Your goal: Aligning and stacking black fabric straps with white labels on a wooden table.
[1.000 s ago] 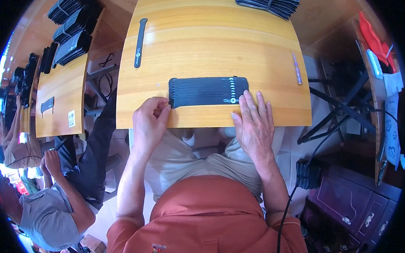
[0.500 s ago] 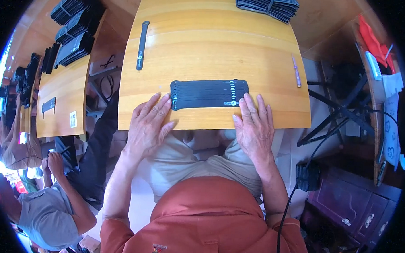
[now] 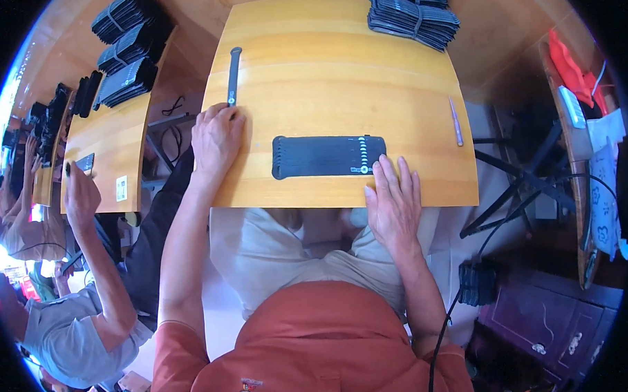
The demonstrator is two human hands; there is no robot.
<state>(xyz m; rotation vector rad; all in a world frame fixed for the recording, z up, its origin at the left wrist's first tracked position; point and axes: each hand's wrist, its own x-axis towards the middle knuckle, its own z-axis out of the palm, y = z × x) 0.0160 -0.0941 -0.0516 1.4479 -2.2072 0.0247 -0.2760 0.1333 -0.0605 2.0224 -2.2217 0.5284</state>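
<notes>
A stack of black straps [image 3: 319, 156] lies flat and squared up near the table's front edge, its strap ends fanned in a row at each side. My right hand [image 3: 395, 200] rests with fingers outstretched, the tips at the stack's near right corner. Off to the left, a single black strap [image 3: 234, 71] with a wider rounded end lies lengthwise on the wooden table [image 3: 323, 71]. My left hand [image 3: 217, 138] has its fingers closed together at that strap's near end, which they partly cover.
Banded bundles of black straps [image 3: 415, 23] sit at the table's far right corner. A thin purple tool [image 3: 456, 122] lies by the right edge. To the left, a co-worker [image 3: 90, 321] sits at another table [image 3: 122, 151] holding more bundles. A dark cable [image 3: 440, 350] hangs at my right.
My left hand has left the stack's left end and moved forward and left to the single strap. My right hand stays at the stack. The co-worker's hand has risen over their table.
</notes>
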